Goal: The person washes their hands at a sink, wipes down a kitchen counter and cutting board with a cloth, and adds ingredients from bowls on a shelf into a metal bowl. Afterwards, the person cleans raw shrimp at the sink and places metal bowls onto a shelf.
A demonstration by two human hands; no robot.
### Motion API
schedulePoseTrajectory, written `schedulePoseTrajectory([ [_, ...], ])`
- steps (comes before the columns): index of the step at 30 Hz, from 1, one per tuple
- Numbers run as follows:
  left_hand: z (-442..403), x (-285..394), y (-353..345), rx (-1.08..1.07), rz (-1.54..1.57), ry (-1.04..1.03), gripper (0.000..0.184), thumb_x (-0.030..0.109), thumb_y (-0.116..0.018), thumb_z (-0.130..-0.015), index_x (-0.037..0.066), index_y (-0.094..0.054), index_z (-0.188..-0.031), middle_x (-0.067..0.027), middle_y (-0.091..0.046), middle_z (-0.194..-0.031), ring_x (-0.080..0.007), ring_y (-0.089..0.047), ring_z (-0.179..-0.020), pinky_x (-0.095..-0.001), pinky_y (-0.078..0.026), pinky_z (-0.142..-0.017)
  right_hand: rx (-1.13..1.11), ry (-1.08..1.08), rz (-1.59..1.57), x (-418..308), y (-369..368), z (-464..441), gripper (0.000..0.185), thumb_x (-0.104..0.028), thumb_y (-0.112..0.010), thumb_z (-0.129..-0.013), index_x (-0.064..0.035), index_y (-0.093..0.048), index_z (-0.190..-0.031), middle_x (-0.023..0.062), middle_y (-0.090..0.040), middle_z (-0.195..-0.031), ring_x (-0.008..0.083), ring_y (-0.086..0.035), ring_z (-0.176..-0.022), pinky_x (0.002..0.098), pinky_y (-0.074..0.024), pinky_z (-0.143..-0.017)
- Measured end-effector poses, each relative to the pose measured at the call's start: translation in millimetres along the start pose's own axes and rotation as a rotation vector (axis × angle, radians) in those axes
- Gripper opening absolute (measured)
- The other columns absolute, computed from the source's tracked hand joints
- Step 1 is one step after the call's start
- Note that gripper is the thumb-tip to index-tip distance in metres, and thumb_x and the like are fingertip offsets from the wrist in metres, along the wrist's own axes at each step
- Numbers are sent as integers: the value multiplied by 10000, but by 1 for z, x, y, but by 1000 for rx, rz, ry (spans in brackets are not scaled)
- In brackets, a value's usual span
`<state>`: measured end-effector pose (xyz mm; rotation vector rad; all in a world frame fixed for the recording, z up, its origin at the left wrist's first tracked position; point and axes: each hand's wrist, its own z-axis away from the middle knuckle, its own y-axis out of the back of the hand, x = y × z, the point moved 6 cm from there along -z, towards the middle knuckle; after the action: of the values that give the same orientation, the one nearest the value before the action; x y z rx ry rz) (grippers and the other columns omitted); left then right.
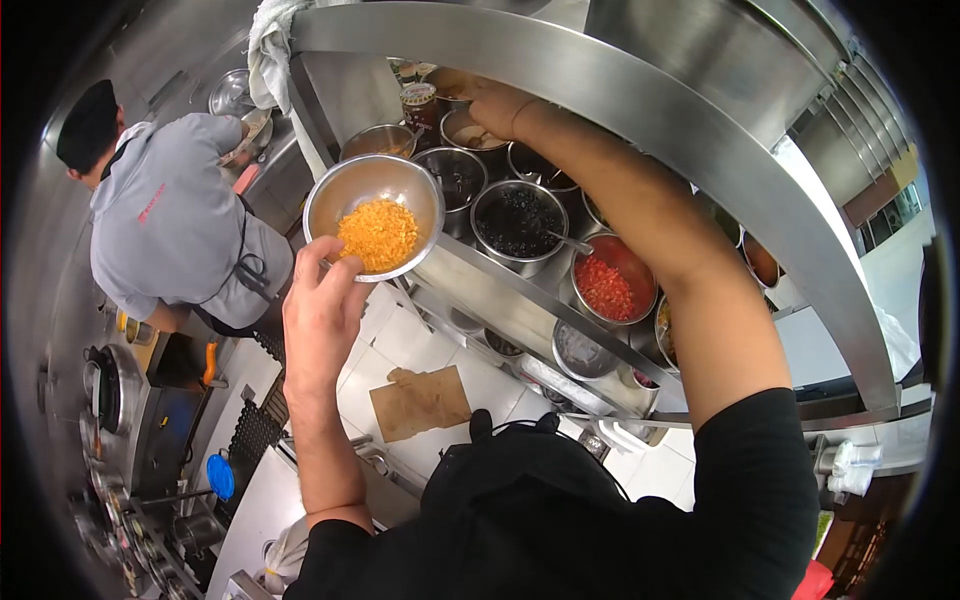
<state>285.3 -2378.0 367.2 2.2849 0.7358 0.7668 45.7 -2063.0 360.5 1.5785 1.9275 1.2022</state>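
Note:
My left hand [325,315] grips the near rim of a metal mixing bowl [320,205], thumb and fingers pinching its edge. Finely chopped yellow-orange bits [380,235] lie in the bowl, which is tilted a little toward me. My right arm stretches under the curved steel frame to the back of the rack. There my right hand [498,108] is beside a brownish container [450,82] and above a metal pot [465,128] with pale contents. Its fingers are partly hidden, so whether they hold anything does not show.
Metal pots with dark bits [520,215] and chopped red pieces [605,290] stand on the rack. A dark jar [419,105] is at the back. The steel frame [640,70] arches over my right arm. A co-worker [185,200] stands at left; flattened cardboard [420,403] lies on the floor.

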Motion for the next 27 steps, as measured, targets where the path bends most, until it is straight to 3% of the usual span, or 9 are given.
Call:
schedulePoseTrajectory([
  [7, -9, -5, 7, 14, -34, -6, 244, -12, -774, -787, 43, -663, -997, -119, -601, -1119, -323, -676, -889, -426, -569, -746, -12, -170, -10, -8, 39, 13, 236, -227, -670, -876, -88, -793, -1023, 146, -765, -1038, 341, -728, -951, 441, -562, -880],
  [12, -16, -5, 4, 4, -28, -34, 242, -10, -773, -791, 41, -660, -998, -122, -599, -1123, -330, -674, -892, -427, -567, -759, -448, -202, -56, -25, 36, 30, 226, -231, -671, -874, -99, -800, -1004, 139, -768, -1036, 336, -730, -947, 434, -566, -869],
  [16, -20, -7, -1, -5, -33, -40, 239, 8, -781, -803, 40, -661, -1008, -127, -600, -1131, -335, -676, -903, -429, -565, -765, -623, -93, -236, -16, -7, 32, 201, -162, -675, -869, -110, -802, -1015, 139, -769, -1029, 285, -739, -920, 396, -565, -851],
  [19, -25, -7, -4, -25, -8, -25, 233, 28, -786, -818, 39, -663, -1016, -129, -599, -1139, -339, -676, -916, -428, -564, -771, -557, -203, -550, 0, -22, 32, 213, -138, -656, -877, -102, -801, -1028, 148, -770, -1022, 260, -738, -907, 375, -560, -835],
  [22, -33, -3, -6, -28, -10, -25, 228, 44, -790, -827, 38, -665, -1018, -127, -600, -1144, -341, -674, -930, -428, -563, -778, -560, -477, -671, 22, -22, 43, 228, -142, -626, -890, -94, -802, -1026, 160, -768, -1019, 255, -737, -920, 374, -559, -826],
  [27, -44, -4, -16, -48, 36, -26, 227, 55, -792, -832, 41, -667, -1021, -120, -606, -1147, -346, -673, -951, -428, -554, -773, -261, -597, -809, 59, 4, 56, 229, -158, -624, -895, -91, -801, -1025, 154, -767, -1000, 252, -728, -893, 373, -558, -806],
])
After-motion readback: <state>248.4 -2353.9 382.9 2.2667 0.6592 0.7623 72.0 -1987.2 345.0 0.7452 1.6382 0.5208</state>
